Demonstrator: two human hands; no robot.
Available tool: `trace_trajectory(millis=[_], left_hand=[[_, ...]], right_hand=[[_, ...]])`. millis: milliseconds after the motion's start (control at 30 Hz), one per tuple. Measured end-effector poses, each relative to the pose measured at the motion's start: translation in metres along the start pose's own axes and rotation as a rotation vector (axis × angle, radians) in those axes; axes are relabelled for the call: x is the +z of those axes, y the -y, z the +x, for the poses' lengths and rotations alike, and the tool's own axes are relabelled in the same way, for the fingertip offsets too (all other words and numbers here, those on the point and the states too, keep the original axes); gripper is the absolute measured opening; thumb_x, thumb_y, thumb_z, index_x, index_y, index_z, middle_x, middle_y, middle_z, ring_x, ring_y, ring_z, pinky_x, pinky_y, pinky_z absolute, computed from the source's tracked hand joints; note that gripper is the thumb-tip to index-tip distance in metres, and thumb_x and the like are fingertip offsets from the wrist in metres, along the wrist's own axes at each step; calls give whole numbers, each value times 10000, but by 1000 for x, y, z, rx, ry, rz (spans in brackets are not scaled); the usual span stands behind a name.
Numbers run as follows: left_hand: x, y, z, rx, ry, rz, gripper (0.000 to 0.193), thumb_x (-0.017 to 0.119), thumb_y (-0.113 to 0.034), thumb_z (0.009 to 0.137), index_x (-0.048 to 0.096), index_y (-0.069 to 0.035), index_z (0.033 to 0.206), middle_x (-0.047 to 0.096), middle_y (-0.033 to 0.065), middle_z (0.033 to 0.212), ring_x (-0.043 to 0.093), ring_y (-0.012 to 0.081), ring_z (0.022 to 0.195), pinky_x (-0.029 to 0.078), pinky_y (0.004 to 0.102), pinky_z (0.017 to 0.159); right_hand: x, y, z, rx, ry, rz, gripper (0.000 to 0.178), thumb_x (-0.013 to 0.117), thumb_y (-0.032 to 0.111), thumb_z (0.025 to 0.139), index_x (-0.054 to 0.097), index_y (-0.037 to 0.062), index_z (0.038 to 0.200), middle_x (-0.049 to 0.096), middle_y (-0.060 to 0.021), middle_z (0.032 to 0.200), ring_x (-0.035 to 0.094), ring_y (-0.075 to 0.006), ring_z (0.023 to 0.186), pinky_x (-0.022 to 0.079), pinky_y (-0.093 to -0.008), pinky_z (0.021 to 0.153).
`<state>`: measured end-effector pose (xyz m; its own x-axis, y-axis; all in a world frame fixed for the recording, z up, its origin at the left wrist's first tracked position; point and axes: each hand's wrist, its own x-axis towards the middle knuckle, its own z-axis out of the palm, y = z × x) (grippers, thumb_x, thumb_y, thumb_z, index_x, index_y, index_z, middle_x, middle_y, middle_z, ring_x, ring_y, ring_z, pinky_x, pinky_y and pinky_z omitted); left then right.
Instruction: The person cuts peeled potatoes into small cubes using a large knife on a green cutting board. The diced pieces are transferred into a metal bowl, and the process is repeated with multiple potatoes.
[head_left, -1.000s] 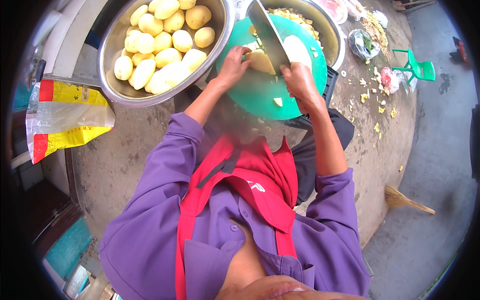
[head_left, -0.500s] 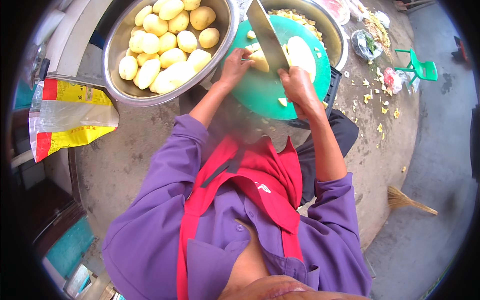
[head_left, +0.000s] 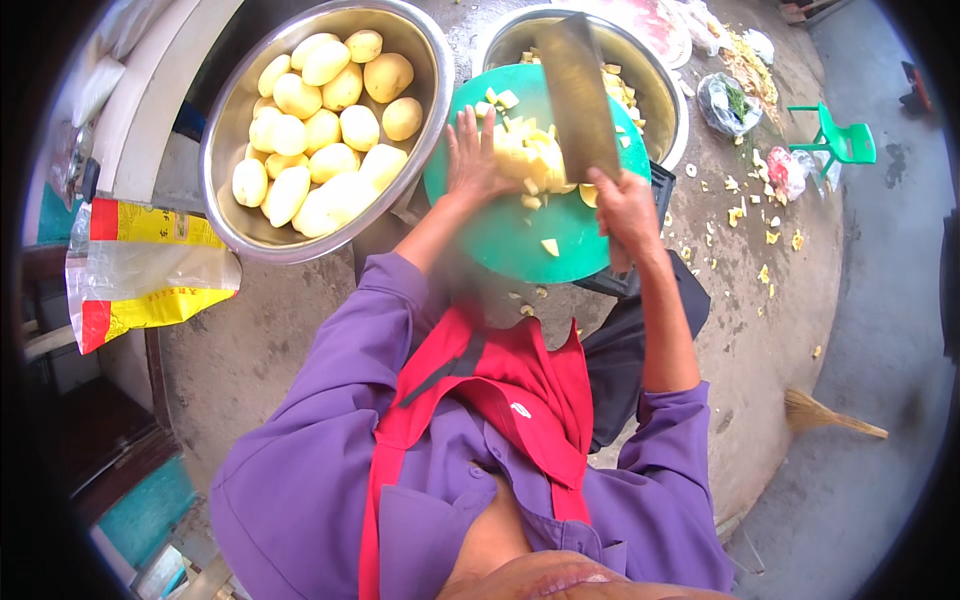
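Observation:
A broad cleaver (head_left: 582, 105) is in my right hand (head_left: 630, 215), its fingers wrapped round the handle. The blade stands over the right part of a round green cutting board (head_left: 500, 250) and is blurred. Beside it on the board lies a heap of cut potato pieces (head_left: 530, 152), pale yellow. My left hand (head_left: 478, 168) is at the heap's left side, fingers stretched out and apart. Small potato cubes (head_left: 506, 98) lie near its fingertips, and a loose chunk (head_left: 550, 247) sits toward the near edge.
At the left stands a steel basin (head_left: 222, 215) of whole peeled potatoes (head_left: 322, 130). Behind the board is another steel bowl (head_left: 505, 38) with diced potato. Peelings (head_left: 735, 215), a plastic bag (head_left: 728, 105), a small green chair (head_left: 845, 140) and a straw broom (head_left: 825, 415) are to the right.
My left fingers have gone from curled at the potato to stretched out. The cleaver has shifted right over the board. The larger potato pieces now appear as a heap of smaller ones.

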<state>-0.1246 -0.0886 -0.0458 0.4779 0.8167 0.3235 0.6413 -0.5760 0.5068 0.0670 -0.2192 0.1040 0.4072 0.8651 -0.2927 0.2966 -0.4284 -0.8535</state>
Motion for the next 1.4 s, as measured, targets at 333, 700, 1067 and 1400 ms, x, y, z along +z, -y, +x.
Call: trace_trajectory(millis=[333,700,1067,1400], left_hand=[[35,8,93,135,32,-108,1170,932,-457,511,321,-243,1485,258,272,1507,225,462,1430,128,612,1175],[84,6,242,265,375,-207,877,836,-469,728,444,-144,1443,462,169,1441,438,312,1347,354,403,1136],[35,-121,150,853,580,268,854,861,-532,610,549,-216,1340,513,123,1372,369,354,1372,202,555,1175],[66,-150,159,1008,652,369,703,720,-85,673,509,-319,1302,591,116,1101,614,308,1029,503,422,877]], right_hand=[[-70,-56,80,-8,-162,110,366,624,287,962,537,24,723,522,-29,542,495,-112,402,427,-283,386],[-92,-73,94,215,-74,489,253,631,236,947,514,70,796,499,18,597,481,-78,453,439,-269,409],[-108,-74,102,87,-116,537,303,638,244,945,508,71,733,503,15,577,480,-81,434,439,-264,403],[-119,-88,103,105,-173,477,265,650,230,942,524,54,788,514,11,606,501,-73,465,463,-248,411]])
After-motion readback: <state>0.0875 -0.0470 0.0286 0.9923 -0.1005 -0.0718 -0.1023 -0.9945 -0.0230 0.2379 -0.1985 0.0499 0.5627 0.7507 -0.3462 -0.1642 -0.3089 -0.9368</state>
